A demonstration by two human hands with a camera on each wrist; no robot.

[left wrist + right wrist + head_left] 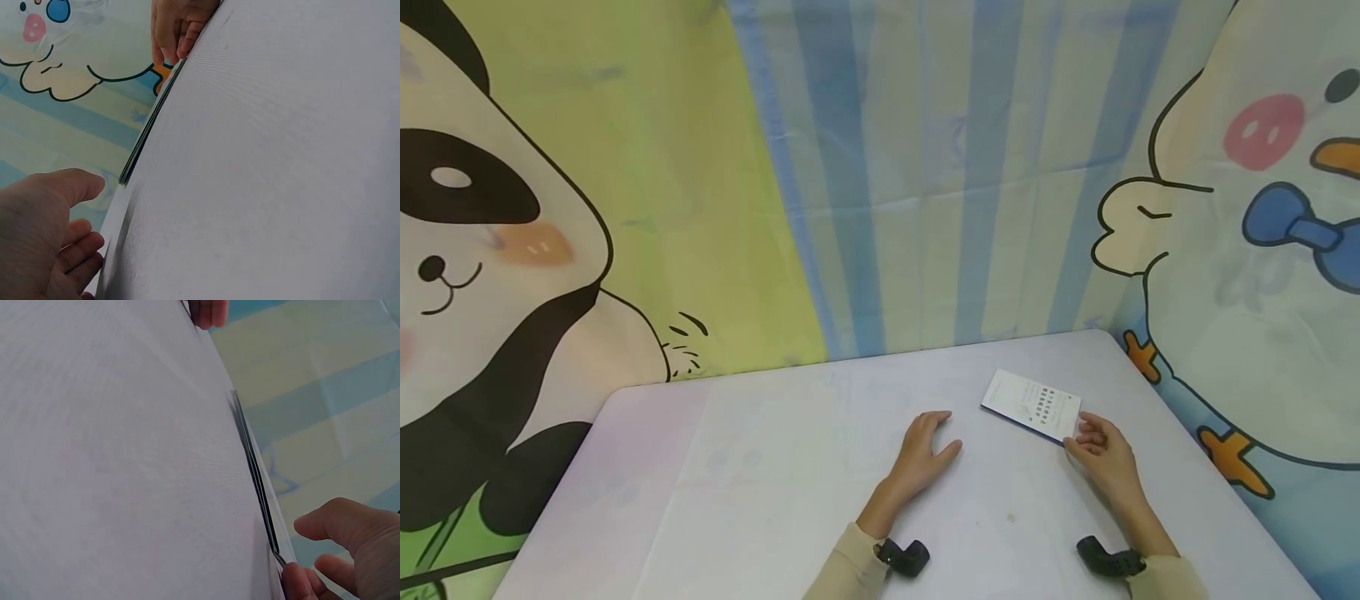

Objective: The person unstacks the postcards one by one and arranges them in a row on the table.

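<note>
Head view: right hand (pixel 1107 460) touches a white slab (pixel 1022 402) (printed).

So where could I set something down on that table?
The widest bare patch of table lies left of the left hand; a smaller one separates the hands. Crowded: right end of the flat white item, at the right hand.

Flat white item (pixel 1028 403) has a paper- or card-like top, smooth & matt w/ print; its dark edge looks smooth, mat'l unclear. Tabletop (pixel 760 492) has a smooth, matt covering, cloth or plastic, can't tell. Backdrop (pixel 910 208) looks like thin printed cloth or sheeting, lightly creased, w/ faint sheen in places. Sleeves (pixel 847 568) are matt cloth. Wrist cams (pixel 908 559) look like hard plastic, smooth & mostly matt.
</note>
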